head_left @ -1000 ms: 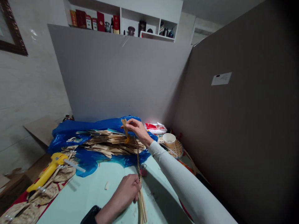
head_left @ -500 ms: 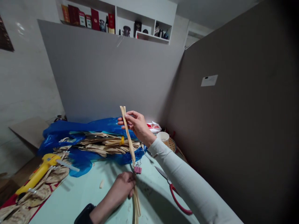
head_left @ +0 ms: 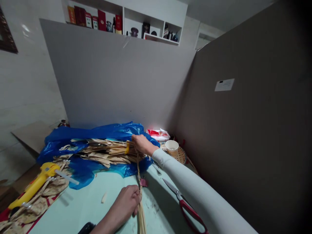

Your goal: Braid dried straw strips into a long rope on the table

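A strand of pale dried plant strips runs upright between my two hands, looking twisted along its upper part. My left hand is closed around its lower part near the table, and the loose strips fan out below. Higher up, my right hand grips the strand's upper end, its fingers curled and partly hidden. A pink binder clip sits against the strand just above my left hand. Behind my right hand lies a bundle of dried strips with a yellow tie, in a blue plastic bag.
Red-handled scissors lie under my right forearm. A yellow glue gun rests at the left on patterned cloth. A paper cup and a woven tray stand at the back right. Grey panels enclose the table.
My right hand has come down and away from me, its fingers curling closed. The strand's upper end, which stood above that hand, is now hidden within it. My left hand has stayed nearly in place.
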Demonstrator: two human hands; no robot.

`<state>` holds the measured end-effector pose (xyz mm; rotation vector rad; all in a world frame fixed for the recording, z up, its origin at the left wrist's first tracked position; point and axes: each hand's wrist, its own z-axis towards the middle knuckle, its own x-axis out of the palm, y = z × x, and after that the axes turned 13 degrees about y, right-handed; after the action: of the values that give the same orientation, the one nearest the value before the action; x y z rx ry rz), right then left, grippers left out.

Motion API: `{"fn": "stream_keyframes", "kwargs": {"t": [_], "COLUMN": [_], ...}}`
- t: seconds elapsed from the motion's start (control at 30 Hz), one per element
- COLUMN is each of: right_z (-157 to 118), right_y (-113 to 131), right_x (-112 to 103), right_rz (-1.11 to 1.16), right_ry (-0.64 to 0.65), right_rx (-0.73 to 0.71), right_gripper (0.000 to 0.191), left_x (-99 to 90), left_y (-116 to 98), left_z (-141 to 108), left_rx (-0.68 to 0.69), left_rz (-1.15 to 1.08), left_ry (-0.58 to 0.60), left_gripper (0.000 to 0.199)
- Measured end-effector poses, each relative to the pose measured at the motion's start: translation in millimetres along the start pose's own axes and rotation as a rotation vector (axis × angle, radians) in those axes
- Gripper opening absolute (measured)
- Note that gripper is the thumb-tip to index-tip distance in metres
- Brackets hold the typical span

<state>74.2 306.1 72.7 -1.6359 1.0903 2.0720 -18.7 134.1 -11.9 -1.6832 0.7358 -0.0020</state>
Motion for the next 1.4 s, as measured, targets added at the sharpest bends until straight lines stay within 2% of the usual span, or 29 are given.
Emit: {"fn": "stream_keyframes", "kwargs": {"t": [0.13,0.4,0.53,0.63,0.73,0.9,1.0,1.13,1.2,1.3,1.4], "right_z": [20,42,38,33,31,41,54,66,66,60,54], "right_y": [-21,-40,-53,-56,-46,-4,19,33,39,54,69], "right_x": [-4,-26,-22,-17,-14,-4,3,7,7,10,20], "right_rz": [-0.148,-0.307,-0.349,-0.372,-0.383,-0.375,-0.353,-0.322,-0.319,-0.346,-0.418], "right_ry": [-0.031,-0.225,-0.199,-0.144,-0.099,-0.073,-0.083,-0.063,-0.041,-0.028,-0.01], "right_rx": [0.128,0.344,0.353,0.291,0.18,-0.016,-0.071,-0.117,-0.145,-0.188,-0.27], "right_gripper": [0.033,0.034,0.033,0.033,0.032,0.017,0.023,0.034,0.033,0.045,0.041], "left_x": [-1.0,0.3,1.2,0.9,0.0,-0.4,0.6,1.8,1.8,1.3,0.7], "left_y": [-2,6,8,5,1,-4,-5,-5,-4,-3,-4], "left_z": [-1,4,4,3,1,-2,-2,0,1,0,-1], "left_rx": [-0.009,-0.034,-0.021,-0.016,-0.017,-0.027,-0.048,-0.072,-0.076,-0.075,-0.07], "left_rz": [-0.009,-0.035,-0.042,-0.043,-0.043,-0.029,-0.022,-0.016,-0.01,0.001,0.012], "left_ry": [0.007,0.001,-0.002,-0.001,-0.001,-0.015,-0.016,-0.025,-0.036,-0.048,-0.041], "left_gripper": [0.019,0.021,0.021,0.021,0.021,0.017,0.017,0.018,0.018,0.018,0.017]}}
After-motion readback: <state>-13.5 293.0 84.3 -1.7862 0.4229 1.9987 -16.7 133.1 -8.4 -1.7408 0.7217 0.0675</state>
